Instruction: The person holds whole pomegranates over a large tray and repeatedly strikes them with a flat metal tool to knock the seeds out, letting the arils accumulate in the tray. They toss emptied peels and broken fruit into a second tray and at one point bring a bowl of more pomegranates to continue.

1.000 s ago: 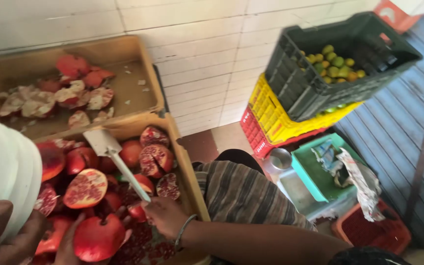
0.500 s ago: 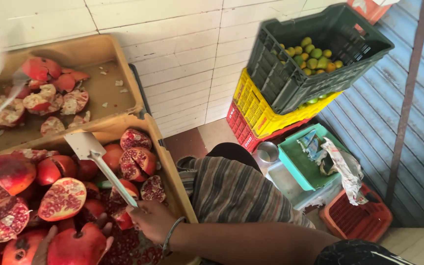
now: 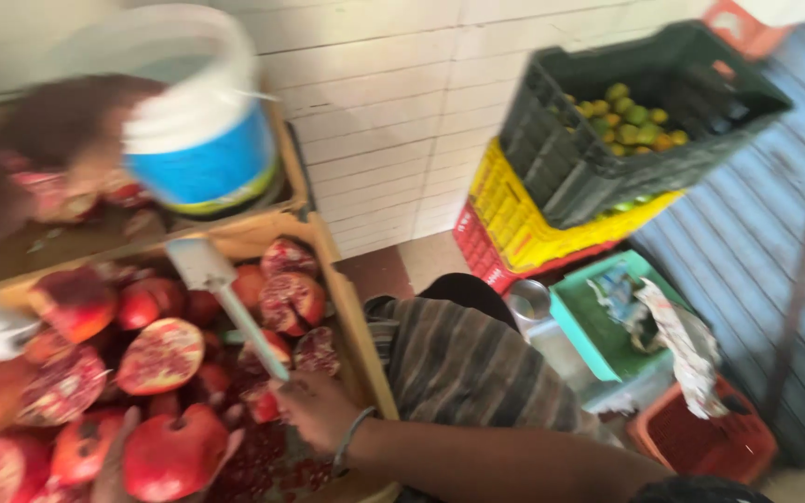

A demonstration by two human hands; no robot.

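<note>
Right hand [image 3: 314, 410] over pomegranate-filled wooden tray [image 3: 356, 326]

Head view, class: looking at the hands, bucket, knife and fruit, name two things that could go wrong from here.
1. The left hand holds the white and blue bucket tilted above the crate; it might slip or spill.
2. The right hand grips a knife among crowded pomegranates; the blade could slip on them.

Wooden tray [image 3: 354, 307] holds halved and whole pomegranates [image 3: 162, 354]
</note>
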